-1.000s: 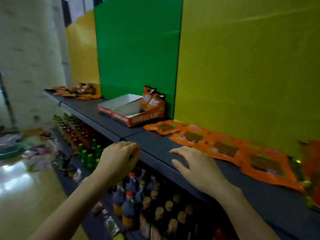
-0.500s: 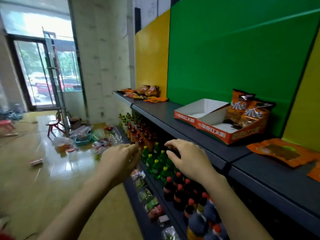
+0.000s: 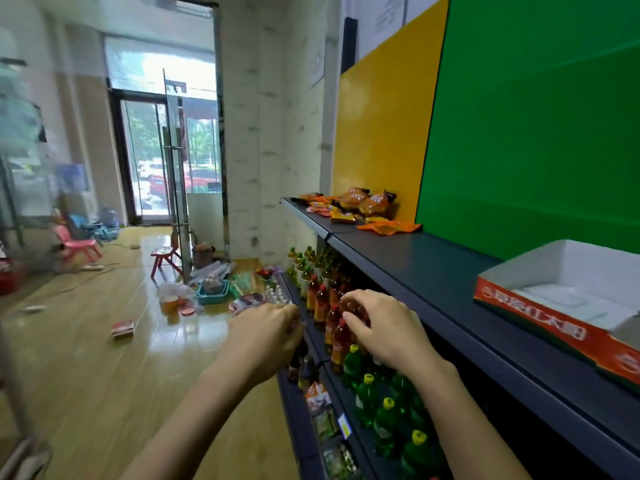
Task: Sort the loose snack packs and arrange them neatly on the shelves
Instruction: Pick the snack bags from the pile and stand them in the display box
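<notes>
A pile of loose orange snack packs [image 3: 356, 206] lies at the far left end of the dark top shelf [image 3: 415, 268], against the yellow back panel. One flat orange pack [image 3: 389, 227] lies just right of the pile. My left hand [image 3: 266, 330] and my right hand [image 3: 377, 327] hover side by side in front of the shelf edge, well short of the packs. Both have loosely curled fingers and hold nothing.
An orange and white display box [image 3: 561, 306] sits open on the shelf at right. Drink bottles [image 3: 332, 306] fill the lower shelf below my hands. Baskets, bags and a red stool [image 3: 166, 258] clutter the wooden floor by the glass door.
My view has swung left along the shelf, away from the flat orange packs on the right. Both hands have come off the shelf edge and moved left with it, still holding nothing.
</notes>
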